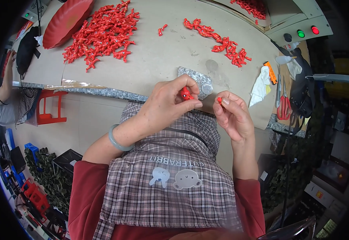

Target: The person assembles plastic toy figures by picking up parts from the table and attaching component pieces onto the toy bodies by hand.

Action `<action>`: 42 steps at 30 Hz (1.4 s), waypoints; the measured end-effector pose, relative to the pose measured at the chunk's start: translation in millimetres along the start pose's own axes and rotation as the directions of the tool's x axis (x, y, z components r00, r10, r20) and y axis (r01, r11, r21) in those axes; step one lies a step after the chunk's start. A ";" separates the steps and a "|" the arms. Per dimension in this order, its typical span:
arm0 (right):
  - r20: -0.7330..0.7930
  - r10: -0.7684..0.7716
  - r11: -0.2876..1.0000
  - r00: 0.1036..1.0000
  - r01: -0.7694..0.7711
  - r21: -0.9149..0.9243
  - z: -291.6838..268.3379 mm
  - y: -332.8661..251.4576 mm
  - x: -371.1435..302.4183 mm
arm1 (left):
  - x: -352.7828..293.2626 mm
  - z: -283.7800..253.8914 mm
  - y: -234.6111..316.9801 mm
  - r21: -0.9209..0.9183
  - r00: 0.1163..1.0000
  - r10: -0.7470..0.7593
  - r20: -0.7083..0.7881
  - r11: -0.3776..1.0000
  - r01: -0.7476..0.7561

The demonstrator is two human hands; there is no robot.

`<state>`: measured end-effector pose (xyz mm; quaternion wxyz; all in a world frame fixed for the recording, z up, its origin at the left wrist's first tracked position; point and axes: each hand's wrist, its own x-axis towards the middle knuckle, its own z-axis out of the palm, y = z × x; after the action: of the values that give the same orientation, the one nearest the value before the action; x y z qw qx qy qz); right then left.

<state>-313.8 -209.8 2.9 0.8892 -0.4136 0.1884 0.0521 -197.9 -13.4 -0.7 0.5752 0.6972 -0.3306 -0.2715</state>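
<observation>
Over the table's front edge, my left hand [162, 100] is closed around a small glossy red figurine [186, 94], whose end with dark and white marks peeks out between thumb and fingers. To its right, my right hand [237, 116] pinches a tiny red piece [219, 100] between thumb and forefinger, apart from the figurine. Behind my left fingers lies a speckled grey stone slab [188, 73] with a small round clear dish [207, 89] on it. Several similar red figurines [218, 41] lie in a slanting row beyond, and a small red part [162, 30] lies alone.
A large heap of red figurines [102, 36] lies far left beside a red scalloped tray [68, 22]. At right are a white cloth [259, 89], an orange cutter [270, 73], scissors [284, 106] and a squeeze bottle [284, 60]. Another person's arm [7, 76] shows at left, near a red stool [50, 108].
</observation>
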 end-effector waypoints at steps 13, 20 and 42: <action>0.059 0.096 0.957 0.994 -0.108 0.270 -6.4 2.9 1.4 | -1.8 -2.0 6.4 -0.222 0.986 -0.108 0.129 0.966 0.135; -0.002 -0.010 0.998 1.000 0.010 0.068 -1.3 3.4 2.7 | -3.7 -0.1 -3.7 -0.192 0.999 -0.036 0.022 0.981 0.040; 0.328 -0.529 -0.167 0.783 0.283 -0.945 8.3 -3.0 19.3 | -7.3 -13.3 -7.8 -0.019 0.999 -0.025 -0.043 1.000 0.024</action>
<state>-292.7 -206.8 2.7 0.2808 -0.9467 0.0316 -0.1546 -191.3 1.4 -5.9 0.5853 0.7016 -0.3069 -0.2666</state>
